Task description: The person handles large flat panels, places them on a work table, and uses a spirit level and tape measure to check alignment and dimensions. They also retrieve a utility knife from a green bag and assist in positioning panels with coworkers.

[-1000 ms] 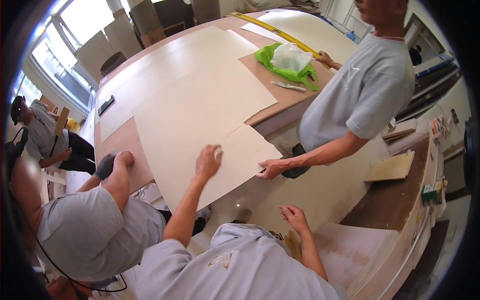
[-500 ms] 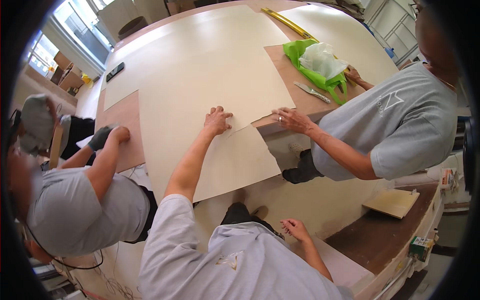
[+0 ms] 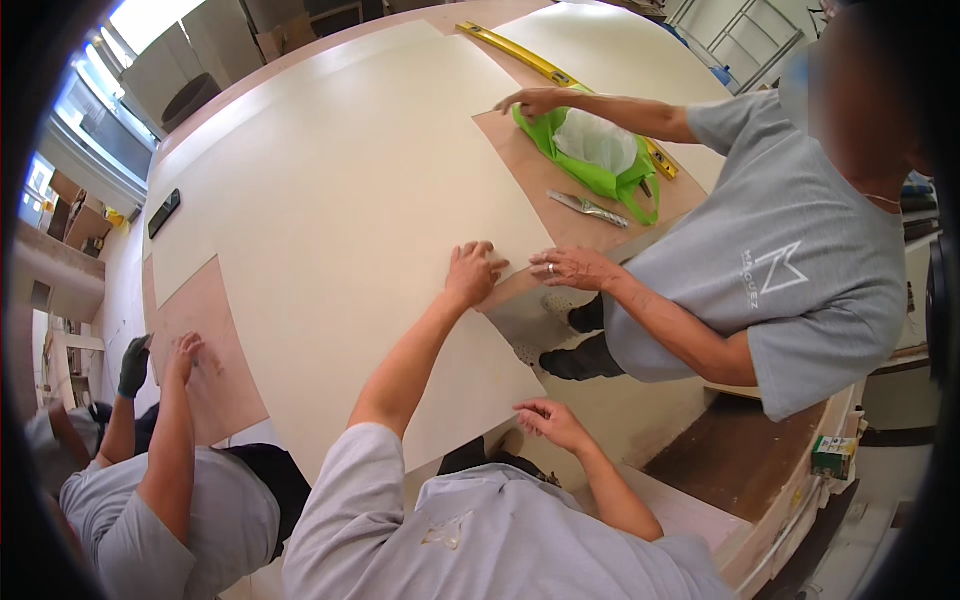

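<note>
Cream sheet (image 3: pixel 340 200) now has both half-open, empty hands (image 3: pixel 474 274) (image 3: pixel 556 424) nearer its edge.

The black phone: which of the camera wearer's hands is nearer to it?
Left. The left hand is at the edge of the pale sheet, to the right of the black phone; the right hand is farther off, by the sheet's near right corner.

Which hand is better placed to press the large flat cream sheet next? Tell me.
Probably the left hand: it lies over the cream sheet, while the right hand is by its near corner.
</note>
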### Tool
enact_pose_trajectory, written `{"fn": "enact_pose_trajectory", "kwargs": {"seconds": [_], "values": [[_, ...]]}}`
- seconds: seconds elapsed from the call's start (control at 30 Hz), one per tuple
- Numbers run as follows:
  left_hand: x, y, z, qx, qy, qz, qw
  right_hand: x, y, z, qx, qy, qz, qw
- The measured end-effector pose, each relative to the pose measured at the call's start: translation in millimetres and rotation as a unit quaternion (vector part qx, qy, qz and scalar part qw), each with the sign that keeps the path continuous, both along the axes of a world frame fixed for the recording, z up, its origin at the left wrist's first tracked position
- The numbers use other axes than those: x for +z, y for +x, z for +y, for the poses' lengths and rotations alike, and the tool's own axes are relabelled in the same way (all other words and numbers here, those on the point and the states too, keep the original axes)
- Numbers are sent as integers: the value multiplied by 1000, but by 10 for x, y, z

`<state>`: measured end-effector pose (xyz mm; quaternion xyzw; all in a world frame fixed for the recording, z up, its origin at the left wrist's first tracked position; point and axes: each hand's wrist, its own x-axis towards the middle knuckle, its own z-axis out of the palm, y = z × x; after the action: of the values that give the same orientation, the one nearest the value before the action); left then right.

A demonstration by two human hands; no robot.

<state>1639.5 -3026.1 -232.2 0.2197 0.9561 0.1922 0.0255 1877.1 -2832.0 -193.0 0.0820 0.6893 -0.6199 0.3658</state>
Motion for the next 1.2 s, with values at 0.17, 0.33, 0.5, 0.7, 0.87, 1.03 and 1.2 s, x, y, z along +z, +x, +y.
{"fn": "enact_pose_trajectory", "kwargs": {"seconds": [0.17, 0.33, 0.5, 0.7, 0.87, 1.03, 1.2], "values": [[-66, 288, -316, 4, 18, 13, 1000, 30, -851, -204, -14, 101, 145, 984], [-38, 618, -746, 122, 14, -32, 992, -46, -1803, -348, 24, 267, 454, 850], [-106, 734, -890, 138, 34, 0, 990, -76, -2128, -551, 220, 472, 403, 753], [-86, 734, -865, 145, 14, 2, 989, -90, -2066, -683, 221, 495, 387, 746], [-104, 757, -880, 143, 24, -12, 989, -177, -2079, -701, 236, 546, 487, 639], [-88, 921, -1177, 155, 40, -36, 986, -5, -2067, -688, 255, 517, 402, 711], [30, 1430, -1939, 495, -57, -98, 861, 173, -2026, -695, 260, 505, 392, 724]]}}
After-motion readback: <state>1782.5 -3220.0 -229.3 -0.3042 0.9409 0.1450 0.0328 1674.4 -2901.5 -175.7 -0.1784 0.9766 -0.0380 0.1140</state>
